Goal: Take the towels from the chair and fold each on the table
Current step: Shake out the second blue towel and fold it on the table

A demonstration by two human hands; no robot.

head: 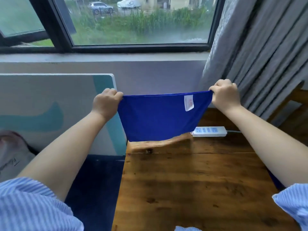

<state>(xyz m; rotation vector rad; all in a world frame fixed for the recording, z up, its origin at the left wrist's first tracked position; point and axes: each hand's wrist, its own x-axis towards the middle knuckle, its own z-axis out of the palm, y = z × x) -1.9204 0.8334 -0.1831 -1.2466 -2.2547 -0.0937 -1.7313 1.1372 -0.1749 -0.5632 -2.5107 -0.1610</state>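
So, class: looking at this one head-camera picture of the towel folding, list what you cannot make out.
- White label on the blue cloth towel: print too small.
- Towel corners: hidden in the left hand and right hand.
- White power strip: left end behind the towel.
- The chair: not recognisable.

Nothing here can actually be read. The white tag [188, 102] sewn near the top edge of the blue towel [160, 119] carries faint pinkish print, too blurred to make out. Dark scribbled marks on the grey cloth [11, 162] at far left are illegible too.
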